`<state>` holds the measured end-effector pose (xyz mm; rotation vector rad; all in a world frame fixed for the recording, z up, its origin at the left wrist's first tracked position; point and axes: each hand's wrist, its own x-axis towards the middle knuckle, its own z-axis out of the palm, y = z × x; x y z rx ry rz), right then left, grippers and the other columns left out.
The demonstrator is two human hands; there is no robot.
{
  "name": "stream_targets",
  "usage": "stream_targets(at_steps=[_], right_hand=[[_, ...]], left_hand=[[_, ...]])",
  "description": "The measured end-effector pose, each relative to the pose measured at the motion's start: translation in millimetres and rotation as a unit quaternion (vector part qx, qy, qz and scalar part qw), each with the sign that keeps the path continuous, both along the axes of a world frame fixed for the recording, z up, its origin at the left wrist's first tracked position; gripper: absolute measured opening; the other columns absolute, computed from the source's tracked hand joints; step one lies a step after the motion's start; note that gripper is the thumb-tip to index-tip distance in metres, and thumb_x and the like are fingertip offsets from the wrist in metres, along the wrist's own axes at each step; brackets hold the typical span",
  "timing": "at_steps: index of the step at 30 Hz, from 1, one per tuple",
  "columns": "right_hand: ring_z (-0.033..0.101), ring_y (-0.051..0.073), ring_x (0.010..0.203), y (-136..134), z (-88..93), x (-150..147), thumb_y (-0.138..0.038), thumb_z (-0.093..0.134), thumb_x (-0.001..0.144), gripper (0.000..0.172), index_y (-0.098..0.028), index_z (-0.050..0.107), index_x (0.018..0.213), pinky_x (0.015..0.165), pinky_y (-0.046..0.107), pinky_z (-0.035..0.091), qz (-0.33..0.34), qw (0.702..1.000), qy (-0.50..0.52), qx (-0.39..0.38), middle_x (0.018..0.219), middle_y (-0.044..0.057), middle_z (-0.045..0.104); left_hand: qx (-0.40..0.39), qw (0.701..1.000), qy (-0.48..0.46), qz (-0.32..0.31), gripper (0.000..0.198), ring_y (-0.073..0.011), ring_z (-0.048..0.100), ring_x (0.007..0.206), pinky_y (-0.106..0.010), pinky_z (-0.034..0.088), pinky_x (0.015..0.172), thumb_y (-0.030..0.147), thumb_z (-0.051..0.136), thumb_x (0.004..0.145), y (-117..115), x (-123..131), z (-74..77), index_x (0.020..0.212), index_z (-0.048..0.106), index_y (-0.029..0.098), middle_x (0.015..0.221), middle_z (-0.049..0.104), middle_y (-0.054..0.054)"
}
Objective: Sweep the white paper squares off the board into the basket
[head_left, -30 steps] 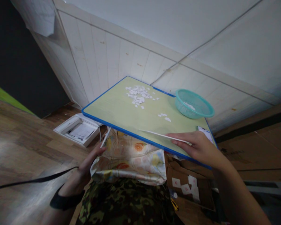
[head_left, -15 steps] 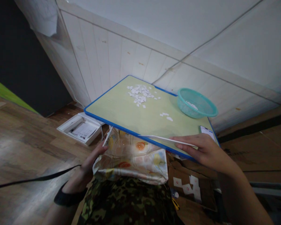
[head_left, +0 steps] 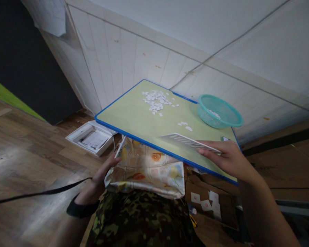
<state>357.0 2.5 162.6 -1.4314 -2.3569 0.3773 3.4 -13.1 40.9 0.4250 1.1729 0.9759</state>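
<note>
My right hand (head_left: 225, 156) pinches the right end of a thin white sheet (head_left: 187, 141), tilted above the front of the green table (head_left: 123, 116) with a blue rim. A row of slots or stripes shows on its face. Below the table's left front edge, my left hand (head_left: 108, 168) is closed on a thin white strip (head_left: 120, 146), beside a fruit-patterned cloth (head_left: 154, 171) over the lap. Many small white pieces (head_left: 156, 100) lie heaped at the table's back, with several more (head_left: 186, 127) nearer the middle right.
A teal basket (head_left: 221, 111) with white pieces inside stands at the table's right back. Partly hidden behind my right hand is a phone (head_left: 225, 139). On the floor are an open white box (head_left: 91, 139) at left and a cardboard box (head_left: 221, 209) with white cards at right.
The sheet in my right hand has lifted slightly and turned so that more of its face shows. My left hand keeps its hold on the strip. The view has shifted a little.
</note>
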Motion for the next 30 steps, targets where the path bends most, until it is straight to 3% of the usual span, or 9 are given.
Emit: stream_targets(at_steps=[4, 8, 12, 17, 25, 30], right_hand=[[0.070, 0.022, 0.091, 12.1, -9.2, 2.0, -0.036, 0.057, 0.088, 0.028, -0.025, 0.070, 0.110, 0.076, 0.030, 0.056, -0.069, 0.997, 0.008, 0.028, 0.107, 0.000, 0.072], [0.069, 0.021, 0.080, 33.1, -10.1, -4.8, -0.038, 0.057, 0.087, 0.031, -0.022, 0.070, 0.111, 0.066, 0.029, 0.052, -0.126, 0.990, 0.032, 0.051, 0.098, 0.002, 0.074], [0.065, 0.018, 0.067, 67.6, -4.8, -20.6, -0.035, 0.058, 0.084, 0.029, -0.018, 0.072, 0.103, 0.058, 0.026, 0.044, -0.142, 0.985, 0.037, 0.085, 0.080, 0.003, 0.073], [0.064, 0.020, 0.070, 98.3, -2.3, -38.4, -0.029, 0.056, 0.082, 0.027, -0.017, 0.073, 0.099, 0.060, 0.027, 0.039, -0.145, 0.985, -0.011, 0.093, 0.080, 0.005, 0.072], [0.062, 0.018, 0.068, 80.5, 8.1, -27.3, -0.027, 0.054, 0.083, 0.025, -0.018, 0.073, 0.095, 0.061, 0.026, 0.038, -0.106, 0.993, -0.035, 0.032, 0.081, 0.004, 0.072], [0.061, 0.018, 0.066, 64.5, 22.9, -22.8, -0.029, 0.054, 0.082, 0.022, -0.016, 0.072, 0.089, 0.059, 0.026, 0.036, -0.133, 0.988, -0.059, 0.044, 0.076, 0.004, 0.071]], left_hand=[[0.006, 1.000, -0.019, 0.014, 0.054, -0.0281, 0.073, 0.090, -0.031, 0.058, 0.076, 0.031, 0.072, 0.073, 1.2, 2.8, 2.6, 0.125, 0.065, 0.021, 0.098, 0.080, -0.006], [-0.007, 1.000, -0.022, 0.000, 0.057, -0.0292, 0.072, 0.093, -0.030, 0.058, 0.071, 0.033, 0.071, 0.072, 3.0, 2.9, 4.3, 0.127, 0.064, 0.022, 0.106, 0.078, -0.006], [0.001, 1.000, -0.011, 0.002, 0.055, -0.0275, 0.070, 0.099, -0.026, 0.057, 0.073, 0.035, 0.071, 0.074, 3.2, -0.1, -5.4, 0.127, 0.064, 0.023, 0.110, 0.077, -0.004], [0.011, 0.999, -0.039, -0.019, 0.061, -0.0291, 0.066, 0.109, -0.033, 0.056, 0.083, 0.034, 0.068, 0.076, 5.8, -1.3, -11.5, 0.135, 0.056, 0.026, 0.118, 0.074, -0.003], [0.012, 0.999, -0.029, -0.018, 0.069, -0.0297, 0.067, 0.107, -0.035, 0.056, 0.084, 0.033, 0.067, 0.076, 8.8, -2.0, -11.8, 0.142, 0.047, 0.026, 0.121, 0.072, -0.004], [0.013, 0.998, -0.043, -0.034, 0.066, -0.0319, 0.064, 0.111, -0.036, 0.055, 0.086, 0.037, 0.067, 0.075, 9.8, -0.5, -12.0, 0.138, 0.052, 0.025, 0.119, 0.073, -0.004]])
